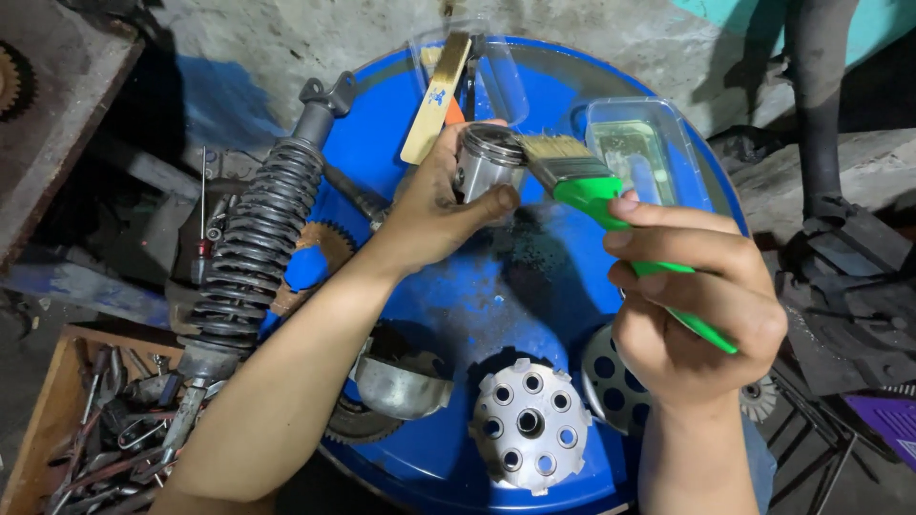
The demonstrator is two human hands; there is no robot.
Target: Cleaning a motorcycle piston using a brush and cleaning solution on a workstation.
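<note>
The metal piston (pixel 489 159) sits pinched in the left hand (pixel 434 215), thumb pressed on its side. The right hand (pixel 701 305) is wrapped around a green-handled brush (pixel 596 191), bristles touching the piston. Beyond the right hand's fingers stands a clear plastic tray (pixel 639 143); below both hands lies a holed metal hub (pixel 530 424) on the blue drum top (pixel 458 296).

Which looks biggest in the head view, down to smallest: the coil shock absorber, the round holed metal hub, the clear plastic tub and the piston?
1. Shock absorber, by far the longest.
2. Round holed metal hub and clear plastic tub: too alike to rank.
3. Piston, held in the left hand, smallest.
</note>
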